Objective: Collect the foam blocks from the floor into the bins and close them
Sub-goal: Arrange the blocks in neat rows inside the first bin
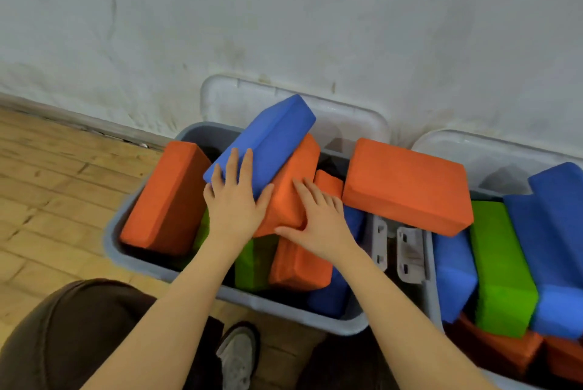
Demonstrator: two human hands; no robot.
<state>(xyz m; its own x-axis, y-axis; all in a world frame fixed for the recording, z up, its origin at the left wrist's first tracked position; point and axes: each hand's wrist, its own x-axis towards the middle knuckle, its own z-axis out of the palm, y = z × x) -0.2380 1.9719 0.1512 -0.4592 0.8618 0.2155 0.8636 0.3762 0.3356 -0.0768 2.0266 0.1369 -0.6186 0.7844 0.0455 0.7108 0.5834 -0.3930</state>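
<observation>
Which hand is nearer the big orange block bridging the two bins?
Right. The right hand lies just left of the bridging orange block; the left hand rests farther left, on the blue block.

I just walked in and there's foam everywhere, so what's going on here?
A person is packing foam blocks into two grey bins by the wall. The left hand presses flat on a tilted blue block, and the right hand rests on the orange block beneath it, in the left bin. Another orange block lies across the gap to the right bin. Both bins are piled above their rims, and both lids are open against the wall.
</observation>
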